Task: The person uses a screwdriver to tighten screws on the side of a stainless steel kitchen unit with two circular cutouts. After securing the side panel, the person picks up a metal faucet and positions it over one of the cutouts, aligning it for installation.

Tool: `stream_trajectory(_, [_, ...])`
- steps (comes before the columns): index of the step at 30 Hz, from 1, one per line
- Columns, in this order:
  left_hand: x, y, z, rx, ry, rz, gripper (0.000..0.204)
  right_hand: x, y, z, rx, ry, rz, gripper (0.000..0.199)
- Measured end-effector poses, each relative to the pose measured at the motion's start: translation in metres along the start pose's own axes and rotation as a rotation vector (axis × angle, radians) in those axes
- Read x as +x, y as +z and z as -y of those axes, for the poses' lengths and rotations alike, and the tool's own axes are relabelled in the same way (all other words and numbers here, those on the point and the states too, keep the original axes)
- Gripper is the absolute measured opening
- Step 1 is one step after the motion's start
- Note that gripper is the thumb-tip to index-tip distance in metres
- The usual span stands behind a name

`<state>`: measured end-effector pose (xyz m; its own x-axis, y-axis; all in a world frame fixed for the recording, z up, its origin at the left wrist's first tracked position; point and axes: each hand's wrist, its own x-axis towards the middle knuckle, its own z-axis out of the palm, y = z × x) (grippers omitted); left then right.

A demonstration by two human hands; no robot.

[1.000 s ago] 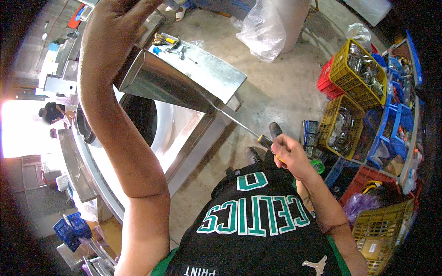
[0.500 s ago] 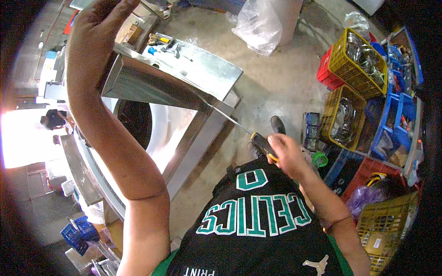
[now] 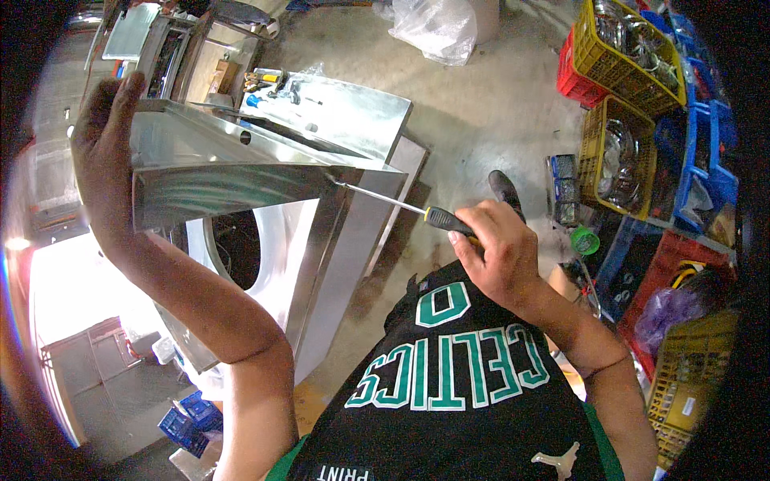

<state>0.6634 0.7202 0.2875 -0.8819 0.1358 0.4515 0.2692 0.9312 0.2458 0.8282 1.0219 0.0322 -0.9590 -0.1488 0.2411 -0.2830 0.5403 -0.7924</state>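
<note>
My right hand (image 3: 497, 248) is closed around the black and yellow handle of a screwdriver (image 3: 443, 219). Its long metal shaft points left, and the tip meets the right end of a shiny metal panel (image 3: 233, 192). That panel is tilted above a large metal housing (image 3: 313, 264) with a round dark opening (image 3: 237, 248). At the panel's left end is my left hand (image 3: 108, 132), its fingers stretched out past the corner and its palm side against the edge. Shadow makes its fingers hard to see.
A flat metal sheet (image 3: 353, 108) behind the panel carries several hand tools. Yellow crates (image 3: 613, 160) with metal parts and blue bins (image 3: 698, 176) stand on the right. A plastic-wrapped object (image 3: 437, 24) is at the back. A green round item (image 3: 585, 240) lies near my right arm.
My left hand has come lower and toward the left in view, along with the panel's end. My right hand and the screwdriver have shifted slightly upward. The view itself has also turned.
</note>
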Motion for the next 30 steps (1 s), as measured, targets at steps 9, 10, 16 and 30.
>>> stream_trajectory(9, [-0.004, 0.0, -0.008, -0.009, 0.136, 0.108, 0.022, 0.008, 0.008, -0.019, 0.606, 0.444, 0.41, 0.024])
stream_trajectory(10, [-0.004, 0.0, -0.01, -0.003, 0.041, 0.082, 0.023, 0.007, 0.006, -0.017, 0.587, 0.406, 0.392, 0.025])
stream_trajectory(16, [-0.011, 0.001, -0.013, -0.002, -0.009, 0.04, 0.022, 0.005, -0.001, 0.001, 0.113, 0.093, 0.18, 0.027])
stream_trajectory(30, [-0.008, 0.007, -0.019, -0.039, 0.005, 0.088, 0.019, 0.022, 0.005, -0.031, 0.832, 0.693, 0.623, 0.039])
